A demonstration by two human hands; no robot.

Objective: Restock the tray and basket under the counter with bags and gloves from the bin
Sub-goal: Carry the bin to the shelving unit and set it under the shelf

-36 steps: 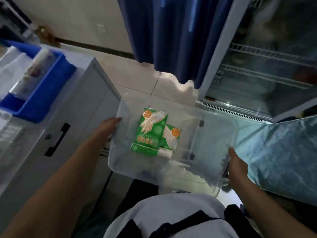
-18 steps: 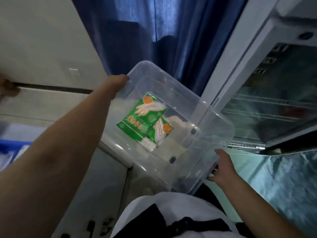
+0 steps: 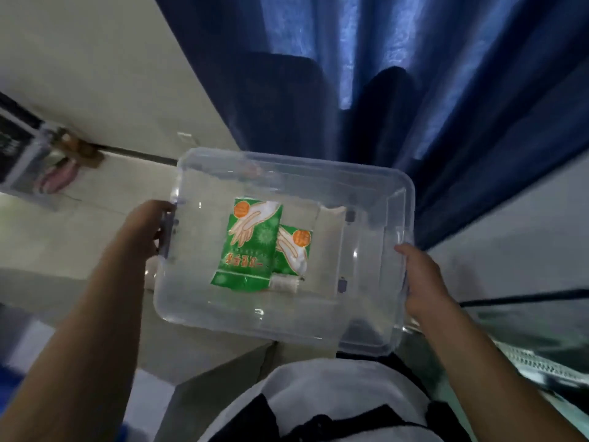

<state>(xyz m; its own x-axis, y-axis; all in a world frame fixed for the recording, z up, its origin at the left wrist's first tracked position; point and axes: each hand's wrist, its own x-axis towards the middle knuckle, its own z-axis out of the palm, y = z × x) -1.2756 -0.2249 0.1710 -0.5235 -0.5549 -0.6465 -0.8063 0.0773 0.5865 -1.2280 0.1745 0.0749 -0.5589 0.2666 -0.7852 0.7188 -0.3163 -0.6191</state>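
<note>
I hold a clear plastic bin (image 3: pixel 376 186) in the air at chest height, roughly level. My left hand (image 3: pixel 145 228) grips its left end handle and my right hand (image 3: pixel 420 279) grips its right rim. Two green packs of gloves lie on the bin's floor: the larger pack (image 3: pixel 248 247) overlaps a second pack (image 3: pixel 294 250) to its right. A small white roll (image 3: pixel 283 284) rests at their lower edge.
A dark blue curtain (image 3: pixel 366 74) hangs straight ahead. A pale wall (image 3: pixel 95 59) and tiled floor lie to the left, with a grey unit (image 3: pixel 22 161) at the far left. A glass-fronted fridge (image 3: pixel 541 339) stands at the right. A grey cabinet top (image 3: pixel 204 346) is below the bin.
The bin has swung from tilted to level and turned square to me, while my view has risen toward the curtain. Both hands have kept their grip.
</note>
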